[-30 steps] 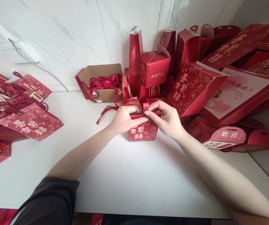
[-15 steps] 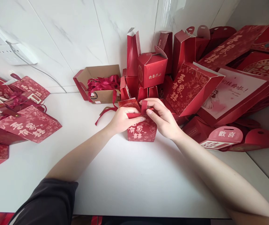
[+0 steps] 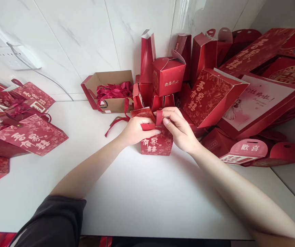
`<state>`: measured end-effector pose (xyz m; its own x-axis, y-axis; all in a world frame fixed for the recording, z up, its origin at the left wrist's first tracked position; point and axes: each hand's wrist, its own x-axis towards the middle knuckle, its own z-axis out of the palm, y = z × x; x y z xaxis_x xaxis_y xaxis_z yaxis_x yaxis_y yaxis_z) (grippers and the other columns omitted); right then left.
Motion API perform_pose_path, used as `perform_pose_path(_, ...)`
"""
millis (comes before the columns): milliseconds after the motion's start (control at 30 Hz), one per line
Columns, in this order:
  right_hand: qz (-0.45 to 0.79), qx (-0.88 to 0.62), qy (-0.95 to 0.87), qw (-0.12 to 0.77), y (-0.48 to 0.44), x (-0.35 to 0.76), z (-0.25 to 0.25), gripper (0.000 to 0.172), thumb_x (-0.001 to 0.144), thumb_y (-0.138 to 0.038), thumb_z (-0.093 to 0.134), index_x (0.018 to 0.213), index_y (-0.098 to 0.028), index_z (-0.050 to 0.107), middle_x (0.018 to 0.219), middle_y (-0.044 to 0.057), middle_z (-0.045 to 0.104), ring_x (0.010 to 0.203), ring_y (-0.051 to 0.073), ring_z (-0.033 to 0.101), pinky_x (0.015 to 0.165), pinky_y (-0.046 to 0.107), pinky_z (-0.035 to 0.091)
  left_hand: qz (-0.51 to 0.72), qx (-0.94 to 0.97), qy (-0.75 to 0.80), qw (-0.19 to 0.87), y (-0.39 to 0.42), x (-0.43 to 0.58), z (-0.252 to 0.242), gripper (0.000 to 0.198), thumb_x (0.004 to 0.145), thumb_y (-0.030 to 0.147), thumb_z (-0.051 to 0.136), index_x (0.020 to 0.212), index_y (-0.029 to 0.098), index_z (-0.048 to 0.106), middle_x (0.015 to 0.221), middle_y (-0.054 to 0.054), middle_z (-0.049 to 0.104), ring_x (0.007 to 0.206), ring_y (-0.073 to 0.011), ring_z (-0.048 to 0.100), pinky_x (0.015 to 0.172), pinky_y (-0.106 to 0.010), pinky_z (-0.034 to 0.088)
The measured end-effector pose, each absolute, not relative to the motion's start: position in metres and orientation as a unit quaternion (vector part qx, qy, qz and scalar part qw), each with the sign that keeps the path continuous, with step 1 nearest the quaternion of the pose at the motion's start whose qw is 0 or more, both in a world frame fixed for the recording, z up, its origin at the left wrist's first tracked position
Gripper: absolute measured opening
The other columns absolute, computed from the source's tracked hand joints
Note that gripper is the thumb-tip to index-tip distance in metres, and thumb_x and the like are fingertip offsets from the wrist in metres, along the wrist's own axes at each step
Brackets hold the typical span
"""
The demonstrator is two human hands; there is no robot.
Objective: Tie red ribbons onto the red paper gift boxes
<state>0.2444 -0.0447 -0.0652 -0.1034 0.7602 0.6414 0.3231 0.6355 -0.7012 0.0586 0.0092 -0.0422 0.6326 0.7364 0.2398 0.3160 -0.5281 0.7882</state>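
Observation:
A small red gift box [image 3: 156, 145] with gold characters stands upright on the white table in front of me. My left hand [image 3: 139, 131] grips its top edge from the left, thumb across the front. At the top right, my right hand [image 3: 179, 128] pinches a short red strap [image 3: 159, 118] that stands up above the box's rim. Part of the box top is hidden behind my fingers. Just behind the box rises a red patterned panel [image 3: 142, 112]; whether it belongs to the same box I cannot tell.
An open cardboard box [image 3: 113, 105] of dark red ribbons stands against the wall, one ribbon [image 3: 116, 123] trailing out. Red boxes pile up on the right, including a large one [image 3: 209, 96]. More decorated boxes [image 3: 35, 135] lie at the left. A cable [image 3: 48, 79] hangs from a wall socket.
Both hands keep nearly the same hold on the box and strap. The whole view has shifted very slightly; nothing was let go.

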Motion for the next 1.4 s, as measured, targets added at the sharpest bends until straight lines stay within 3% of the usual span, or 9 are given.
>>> perform_pose_path(167,0.225,-0.369,-0.708,0.559,-0.041,0.249,-0.065,0.021,0.100,-0.031,0.047,0.104,-0.025,0.067,0.111,0.006,0.060,0.111,0.021,0.056,0.102,0.039,0.042,0.255,0.835,0.322,0.366,0.012,0.057,-0.042,0.030,0.074,0.042,0.077,0.089,0.017,0.074,0.087,-0.003,0.073,0.081,-0.0210,0.068,0.071,-0.033,0.053)
perform_pose_path(233,0.266,-0.371,-0.668,0.587,-0.039,0.248,-0.067,0.015,0.098,-0.032,0.053,0.098,-0.024,0.066,0.101,0.004,0.063,0.096,0.019,0.060,0.093,0.036,0.047,0.267,0.833,0.310,0.373,0.013,0.058,-0.048,0.030,0.074,0.041,0.077,0.092,0.018,0.072,0.090,-0.003,0.073,0.084,-0.0212,0.068,0.075,-0.034,0.053)
perform_pose_path(333,0.313,-0.370,-0.565,0.667,-0.034,0.242,-0.077,0.013,0.095,-0.035,0.058,0.091,-0.023,0.058,0.085,0.000,0.062,0.077,0.015,0.059,0.079,0.031,0.048,0.378,0.797,0.287,0.373,0.013,0.064,-0.071,0.037,0.076,0.039,0.076,0.105,0.018,0.067,0.106,-0.005,0.071,0.099,-0.0223,0.066,0.091,-0.036,0.052)
perform_pose_path(433,0.300,-0.396,-0.499,0.710,-0.032,0.232,-0.092,0.027,0.098,-0.044,0.049,0.084,-0.022,0.056,0.080,0.000,0.061,0.078,0.016,0.059,0.081,0.031,0.047,0.487,0.714,0.283,0.417,0.011,0.070,-0.104,0.038,0.086,0.048,0.063,0.109,0.018,0.062,0.111,-0.009,0.069,0.104,-0.0228,0.065,0.092,-0.035,0.052)
perform_pose_path(567,0.257,-0.433,-0.516,0.693,-0.032,0.227,-0.112,0.043,0.099,-0.056,0.037,0.092,-0.022,0.061,0.092,0.003,0.063,0.090,0.019,0.059,0.086,0.032,0.045,0.485,0.619,0.257,0.562,0.014,0.070,-0.136,0.047,0.091,0.059,0.049,0.109,0.017,0.060,0.104,-0.009,0.072,0.096,-0.0257,0.069,0.084,-0.038,0.056)
perform_pose_path(667,0.299,-0.444,-0.526,0.661,-0.031,0.231,-0.122,0.045,0.096,-0.061,0.040,0.088,-0.021,0.060,0.088,0.002,0.062,0.085,0.020,0.058,0.083,0.032,0.046,0.470,0.594,0.243,0.606,0.022,0.067,-0.144,0.054,0.091,0.063,0.046,0.111,0.015,0.061,0.105,-0.010,0.072,0.099,-0.0276,0.069,0.086,-0.040,0.056)
perform_pose_path(800,0.341,-0.449,-0.527,0.636,-0.027,0.237,-0.125,0.051,0.095,-0.064,0.038,0.080,-0.020,0.059,0.079,0.003,0.064,0.076,0.021,0.060,0.075,0.033,0.049,0.446,0.614,0.234,0.608,0.027,0.065,-0.143,0.059,0.091,0.064,0.045,0.118,0.014,0.061,0.113,-0.012,0.071,0.104,-0.0284,0.068,0.087,-0.040,0.056)
perform_pose_path(1167,0.353,-0.447,-0.539,0.621,-0.026,0.241,-0.129,0.059,0.092,-0.068,0.039,0.093,-0.017,0.067,0.089,0.005,0.071,0.088,0.024,0.065,0.087,0.036,0.051,0.453,0.647,0.231,0.568,0.030,0.062,-0.146,0.056,0.089,0.060,0.054,0.120,0.014,0.060,0.113,-0.012,0.072,0.104,-0.0281,0.068,0.091,-0.041,0.054)
perform_pose_path(1400,0.351,-0.447,-0.530,0.630,-0.026,0.239,-0.131,0.059,0.092,-0.069,0.039,0.092,-0.017,0.067,0.088,0.005,0.071,0.087,0.023,0.065,0.086,0.035,0.051,0.454,0.654,0.227,0.561,0.031,0.062,-0.148,0.056,0.089,0.060,0.053,0.121,0.014,0.060,0.116,-0.012,0.071,0.107,-0.0279,0.067,0.095,-0.041,0.052)
